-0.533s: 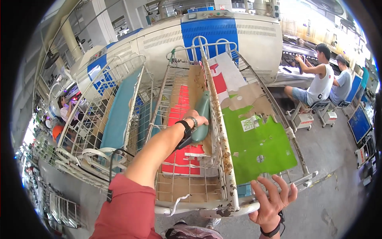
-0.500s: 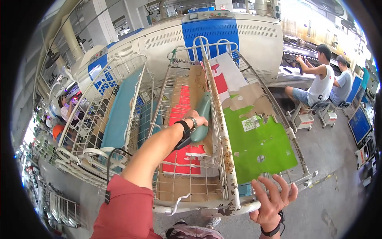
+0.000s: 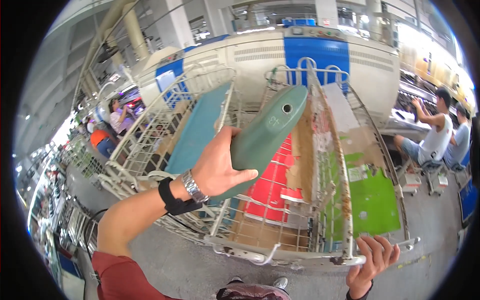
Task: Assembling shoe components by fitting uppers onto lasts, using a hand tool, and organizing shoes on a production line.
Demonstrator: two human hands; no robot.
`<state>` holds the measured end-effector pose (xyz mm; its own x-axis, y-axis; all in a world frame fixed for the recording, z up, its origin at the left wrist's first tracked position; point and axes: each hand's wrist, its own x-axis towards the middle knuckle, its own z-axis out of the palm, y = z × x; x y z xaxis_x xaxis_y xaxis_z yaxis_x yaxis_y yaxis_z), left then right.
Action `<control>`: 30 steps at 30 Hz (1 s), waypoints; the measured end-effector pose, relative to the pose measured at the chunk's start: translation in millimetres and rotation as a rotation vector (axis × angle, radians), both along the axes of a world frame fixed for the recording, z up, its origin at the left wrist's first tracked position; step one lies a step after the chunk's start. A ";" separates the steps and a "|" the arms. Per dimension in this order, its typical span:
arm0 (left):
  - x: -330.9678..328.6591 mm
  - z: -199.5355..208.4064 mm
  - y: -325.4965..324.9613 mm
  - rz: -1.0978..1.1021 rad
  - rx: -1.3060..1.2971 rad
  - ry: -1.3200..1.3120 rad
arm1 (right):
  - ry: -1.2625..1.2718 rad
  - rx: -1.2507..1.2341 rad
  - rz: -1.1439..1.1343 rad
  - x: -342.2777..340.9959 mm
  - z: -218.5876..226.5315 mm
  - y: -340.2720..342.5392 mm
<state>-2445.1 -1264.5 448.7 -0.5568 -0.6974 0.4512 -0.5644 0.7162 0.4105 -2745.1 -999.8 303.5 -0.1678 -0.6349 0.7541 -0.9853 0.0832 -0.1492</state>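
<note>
One smooth green shoe last (image 3: pixel 272 130) is held up in the head view, and the main risk from here is a slip. The left hand (image 3: pixel 212 162) grips it off-centre, toward its lower end, while its broad upper end, with a round hole in the top, leans up and away to the right. That overhang could make the piece tip or twist out of the grasp, most likely if the surface is slick. A low swing could also knock the last against the rusted middle rail (image 3: pixel 345 195) or catch the steel watch (image 3: pixel 194 186) on the wires of the white wire cart (image 3: pixel 295 262). Should it drop, it would probably land on the red sheet (image 3: pixel 270 192) in the cart, or strike the wires and bounce out.

As for the fingers, the left ones are closed around the green shoe last: the thumb lies across its near face and the others go behind it, largely hidden. The last sits between them, clear of the red sheet, its lower end running behind the wrist. The right hand (image 3: pixel 372 260) has its fingers bent over the cart's front corner; whether they clench it or merely rest there cannot be told.
</note>
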 end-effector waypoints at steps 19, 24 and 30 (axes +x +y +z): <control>81.2 -1.1 37.3 0.056 -0.046 0.148 | -0.020 -0.069 0.068 15.4 7.2 -1.2; 73.1 -21.6 25.9 -0.004 0.379 0.049 | -0.080 -0.083 0.014 24.3 8.9 -0.6; 43.3 -46.6 19.0 -0.185 0.507 -0.278 | -0.156 -0.083 -0.033 18.2 12.9 -3.1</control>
